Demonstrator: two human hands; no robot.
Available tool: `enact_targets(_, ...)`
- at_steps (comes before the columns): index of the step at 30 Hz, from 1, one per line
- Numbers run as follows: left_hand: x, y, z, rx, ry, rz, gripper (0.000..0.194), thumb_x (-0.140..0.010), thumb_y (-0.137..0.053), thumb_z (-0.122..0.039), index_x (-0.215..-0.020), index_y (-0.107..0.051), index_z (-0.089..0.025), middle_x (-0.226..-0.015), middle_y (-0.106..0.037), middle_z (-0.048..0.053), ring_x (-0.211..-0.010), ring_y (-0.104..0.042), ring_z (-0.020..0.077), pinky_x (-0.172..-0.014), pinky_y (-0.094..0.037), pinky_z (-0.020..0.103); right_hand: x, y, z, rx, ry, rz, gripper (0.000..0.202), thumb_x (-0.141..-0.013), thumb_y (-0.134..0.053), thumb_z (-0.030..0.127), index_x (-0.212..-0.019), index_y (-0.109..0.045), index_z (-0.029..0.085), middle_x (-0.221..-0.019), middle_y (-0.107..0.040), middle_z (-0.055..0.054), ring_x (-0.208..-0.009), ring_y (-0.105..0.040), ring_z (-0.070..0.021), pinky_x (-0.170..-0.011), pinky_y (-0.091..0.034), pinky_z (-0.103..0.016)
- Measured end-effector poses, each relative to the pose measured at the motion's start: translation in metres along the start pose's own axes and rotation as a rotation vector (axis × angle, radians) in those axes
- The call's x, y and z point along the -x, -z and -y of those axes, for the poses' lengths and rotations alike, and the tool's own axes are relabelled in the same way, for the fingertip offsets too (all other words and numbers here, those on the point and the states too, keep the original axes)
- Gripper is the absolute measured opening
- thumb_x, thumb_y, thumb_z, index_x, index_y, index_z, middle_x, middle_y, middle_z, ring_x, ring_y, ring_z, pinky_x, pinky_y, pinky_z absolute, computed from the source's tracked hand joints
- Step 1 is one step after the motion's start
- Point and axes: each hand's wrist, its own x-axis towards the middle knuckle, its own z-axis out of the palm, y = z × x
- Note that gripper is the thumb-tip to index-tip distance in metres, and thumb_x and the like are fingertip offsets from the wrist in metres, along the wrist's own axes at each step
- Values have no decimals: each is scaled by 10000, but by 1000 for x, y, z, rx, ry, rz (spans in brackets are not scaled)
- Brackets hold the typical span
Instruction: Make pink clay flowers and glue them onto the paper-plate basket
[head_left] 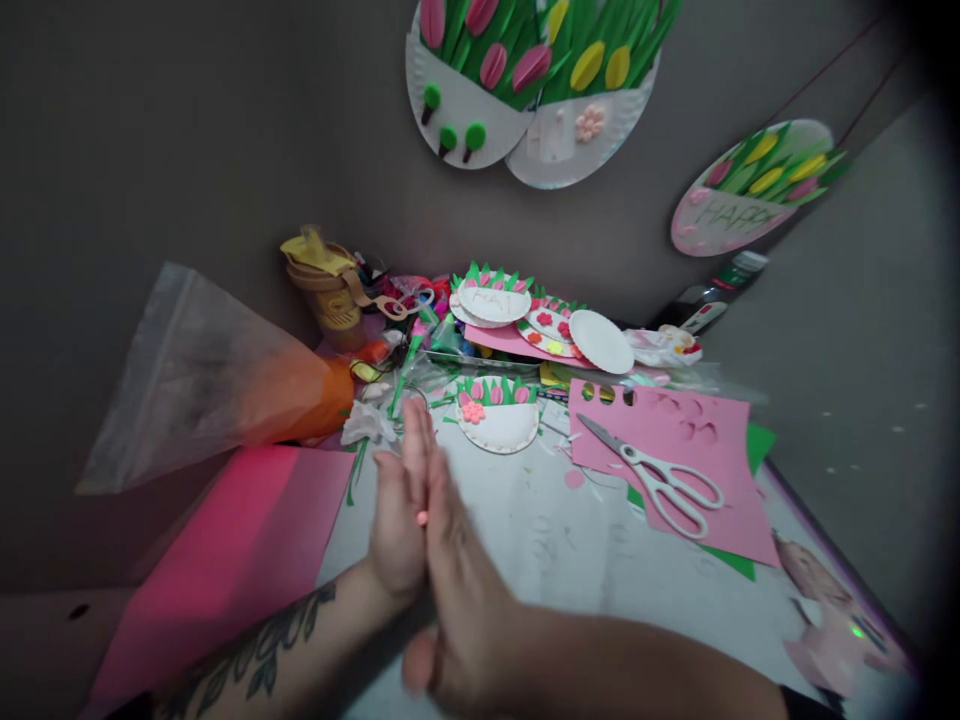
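Palm against palm, my left hand (399, 520) and my right hand (466, 590) meet over the near part of the white table, fingers stretched out and pointing away from me. A small pink clay ball (422, 518) shows at the seam, pressed between the palms. The right hand is slightly blurred. Just beyond the fingertips lies a half-round paper-plate basket (499, 425) with pink tulips, green paper grass and a pink flower. To the right, white-handled scissors (660, 478) rest on a pink sheet (724, 440) with round holes cut in it.
At the left stand a plastic bag with orange contents (292, 395) and a drink cup (330, 295); a pink sheet (247, 530) lies below. Decorated paper plates (551, 325) and a plain one (601, 341) are piled at the back. Finished plates (555, 140) hang on the wall. A bottle (724, 280) leans back right.
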Motion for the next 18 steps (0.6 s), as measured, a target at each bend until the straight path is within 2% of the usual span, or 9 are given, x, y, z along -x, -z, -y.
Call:
enact_targets(2,0,1,0,29,-94,-49,752,-863,-101,-689,-1493,-171,-284,-1582,-119,-28,-1444,-84,146,-1181,-41,314,0,0,-2,77,20,46,866,-885,-98,689,-1470,178,113,-1561,146,-108,-1440,17,-272,-1154,-183,-460)
enact_targets(4,2,0,-1,63,-77,-46,737,-873,-88,-672,-1496,-157,-283,-1583,-110,-36,-1443,-75,126,-1177,-48,284,-2,2,-5,80,76,74,919,-864,-128,723,-1458,213,110,-1561,123,-131,-1435,15,-309,-1142,-179,-517)
enact_targets(6,5,-2,-2,76,74,27,752,-844,-103,-717,-1483,-193,-333,-1578,-118,-66,-1444,-72,142,-1178,-93,307,-4,3,-7,81,-2,46,950,-838,-63,746,-1435,255,80,-1545,157,-170,-1422,41,-358,-1120,-148,-590)
enact_targets(8,4,-4,-3,64,120,54,787,-828,-98,-735,-1480,-224,-313,-1573,-162,-40,-1444,-90,160,-1178,-101,315,-2,0,-7,91,-50,7,945,-846,-67,736,-1429,266,71,-1535,182,-186,-1419,51,-363,-1114,-192,-579)
enact_targets(11,-1,-4,-4,25,-55,25,854,-804,-52,-756,-1489,-205,-269,-1575,-169,-3,-1445,-87,162,-1177,-87,310,8,-12,-1,141,1,69,961,-877,-278,690,-1443,250,121,-1556,100,-165,-1431,-21,-325,-1101,-303,-497)
enact_targets(13,1,-2,-2,-8,-118,12,856,-800,-44,-758,-1485,-217,-275,-1579,-152,1,-1447,-68,181,-1179,-67,340,9,-13,-1,102,8,77,941,-888,-269,675,-1437,267,131,-1554,130,-155,-1432,-11,-322,-1114,-277,-501)
enact_targets(15,12,1,3,-45,-49,70,835,-793,-77,-769,-1471,-253,-315,-1580,-138,-24,-1448,-32,196,-1181,-47,363,1,-3,-6,-22,-52,12,949,-859,-153,732,-1423,291,111,-1540,201,-148,-1424,53,-340,-1133,-197,-537)
enact_targets(16,19,2,7,-73,-15,142,853,-770,-120,-793,-1460,-286,-318,-1577,-152,-20,-1448,-21,210,-1182,-49,370,-5,6,-10,-92,-60,-32,926,-854,-100,736,-1428,282,117,-1539,218,-129,-1422,79,-332,-1141,-163,-537)
enact_targets(18,35,5,17,-136,53,318,895,-725,-252,-824,-1436,-357,-291,-1564,-206,12,-1446,-29,244,-1182,-79,386,-19,24,-20,-179,-170,-191,859,-844,-22,734,-1471,191,186,-1562,172,-52,-1429,98,-278,-1163,-119,-495)
